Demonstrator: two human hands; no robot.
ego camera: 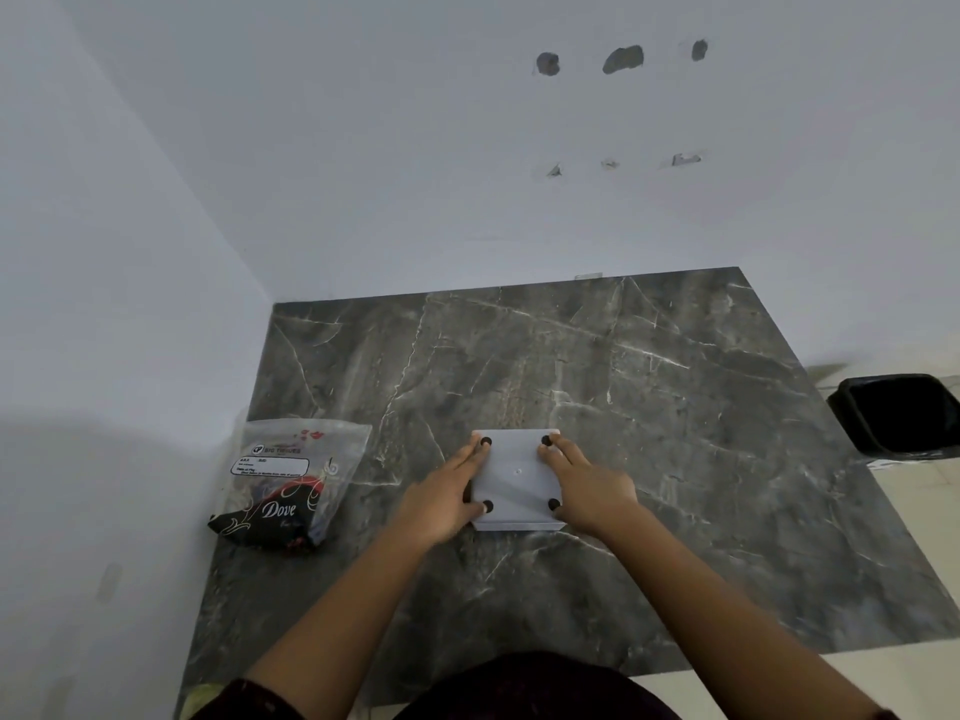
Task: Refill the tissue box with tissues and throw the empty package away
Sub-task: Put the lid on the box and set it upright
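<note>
The tissue box [517, 478] lies upside down on the dark marble table [675, 433], its white base with black rubber feet at the corners facing up. My left hand [441, 498] grips its left side, fingers on the base. My right hand [587, 488] grips its right side the same way. The tissue package [291, 480], a clear and black plastic bag with "Dove" printed on it, lies flat to the left, near the table's left edge and apart from both hands. I cannot tell whether tissues are inside the box.
A black bin [901, 413] lined with a black bag stands on the tiled floor past the table's right edge. White walls [130, 252] close off the table's back and left sides.
</note>
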